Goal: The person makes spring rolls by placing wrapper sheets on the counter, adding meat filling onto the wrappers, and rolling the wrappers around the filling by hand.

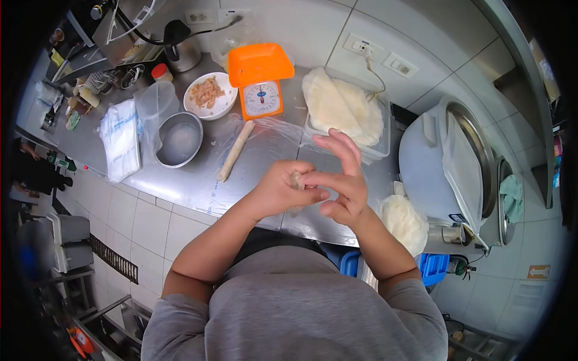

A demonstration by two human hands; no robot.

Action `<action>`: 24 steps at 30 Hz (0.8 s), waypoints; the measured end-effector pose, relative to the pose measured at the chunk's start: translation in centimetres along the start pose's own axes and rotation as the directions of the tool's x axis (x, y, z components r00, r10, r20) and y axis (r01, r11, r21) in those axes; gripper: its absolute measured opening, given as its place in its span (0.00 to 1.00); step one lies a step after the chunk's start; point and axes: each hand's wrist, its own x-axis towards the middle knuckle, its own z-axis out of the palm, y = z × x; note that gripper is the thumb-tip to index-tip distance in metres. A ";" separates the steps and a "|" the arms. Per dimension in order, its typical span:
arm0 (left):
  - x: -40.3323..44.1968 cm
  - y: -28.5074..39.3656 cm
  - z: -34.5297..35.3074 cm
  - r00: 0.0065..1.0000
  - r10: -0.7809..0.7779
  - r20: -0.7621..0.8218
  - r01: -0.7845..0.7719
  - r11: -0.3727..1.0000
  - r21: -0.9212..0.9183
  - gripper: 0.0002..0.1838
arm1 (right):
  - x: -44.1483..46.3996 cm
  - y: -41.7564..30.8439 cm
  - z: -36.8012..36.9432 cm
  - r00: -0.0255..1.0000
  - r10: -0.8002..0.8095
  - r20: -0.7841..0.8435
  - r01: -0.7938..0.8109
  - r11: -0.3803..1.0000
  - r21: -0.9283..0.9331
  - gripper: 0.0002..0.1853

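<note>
My left hand (pixel 282 188) is closed around a small pale piece (pixel 296 180) that looks like a wrapper or dough, mostly hidden by the fingers. Against it rest the index fingertip and thumb side of my right hand (pixel 344 180), whose other fingers are raised and spread. A long pale roll (pixel 235 150) lies on plastic film to the left of my hands. Behind it stand an orange scale (pixel 261 96), a white bowl (pixel 229 102) of pinkish filling (pixel 206 92) and a metal bowl (pixel 180 139) with liquid. Pale stacked wrappers (pixel 337 105) sit in a clear tub at the back.
A large pot (pixel 421 165) stands on the right, with a round pale stack (pixel 402 225) near the edge. White plastic bags (pixel 121 141) lie at the left. A kettle (pixel 181 51) and a red-lidded jar (pixel 161 73) are at the back. Another person (pixel 37 171) is far left.
</note>
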 end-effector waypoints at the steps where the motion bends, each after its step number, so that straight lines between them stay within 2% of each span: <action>1: 0.1 -0.1 0.1 0.998 0.065 0.005 -0.065 0.997 0.041 0.11 | 0.4 0.0 -0.2 0.998 -0.017 0.059 0.017 1.000 -0.014 0.31; 3: 0.4 -0.5 0.5 0.982 0.189 0.022 -0.190 0.974 0.121 0.08 | 1.0 -0.1 -0.6 0.983 -0.045 0.175 0.052 0.998 -0.037 0.29; 6: 0.0 -0.8 0.0 0.998 0.037 0.046 -0.047 0.973 0.226 0.04 | 1.8 -1.2 -1.4 0.945 -0.032 0.325 0.068 0.992 -0.103 0.23; 9: 0.1 -0.9 0.8 0.974 0.220 0.043 -0.225 0.950 0.218 0.09 | 2.4 -2.0 -1.6 0.903 -0.003 0.429 0.066 0.989 -0.132 0.23; 10: 0.3 -1.3 0.3 0.974 0.221 0.060 -0.228 0.927 0.298 0.09 | 2.2 -1.7 -1.8 0.881 -0.013 0.473 0.116 0.975 -0.189 0.26; 13: -0.1 0.4 0.1 0.997 0.023 0.080 -0.044 0.961 0.273 0.12 | 1.0 -0.4 -1.8 0.964 -0.027 0.264 0.016 0.999 0.044 0.26; 14: 0.0 0.8 -0.5 1.000 0.010 0.029 -0.019 0.951 0.310 0.10 | -0.1 0.1 -1.6 0.955 0.244 0.170 -0.274 0.944 0.184 0.26; 15: 0.1 1.1 -1.0 1.000 0.001 -0.026 0.008 0.939 0.343 0.08 | -1.9 0.7 -1.3 0.853 0.507 0.124 -0.517 0.787 0.337 0.26; 16: 0.0 1.2 -1.3 0.997 -0.011 -0.080 0.040 0.926 0.375 0.07 | -3.5 1.4 -0.7 0.669 0.733 0.122 -0.686 0.545 0.483 0.26; 17: 0.1 -0.1 -1.3 0.954 0.300 -0.007 -0.239 0.773 0.587 0.09 | -4.8 2.0 0.7 0.539 0.786 0.303 -0.768 0.311 0.560 0.25; 18: 0.7 -2.4 -1.1 0.823 0.549 0.145 -0.462 0.498 0.734 0.11 | -6.0 2.3 2.6 0.402 0.781 0.479 -0.807 0.055 0.588 0.25; 19: 0.7 -3.0 -0.1 0.748 0.616 0.248 -0.559 0.383 0.735 0.14 | -6.5 2.3 3.8 0.272 0.717 0.641 -0.802 -0.199 0.563 0.25; 20: 0.8 -3.6 0.8 0.657 0.670 0.346 -0.643 0.259 0.720 0.17 | -6.3 2.5 4.4 0.275 0.673 0.687 -0.738 -0.311 0.599 0.24; 22: 0.0 -2.9 3.6 0.722 0.594 0.355 -0.675 0.490 0.552 0.22 | -5.3 3.4 4.6 0.297 0.575 0.762 -0.589 -0.517 0.621 0.21; 24: 0.4 -3.0 3.9 0.705 0.706 -0.065 -0.615 0.655 0.440 0.24 | -5.2 4.2 3.0 0.470 0.592 0.655 -0.570 -0.363 0.737 0.20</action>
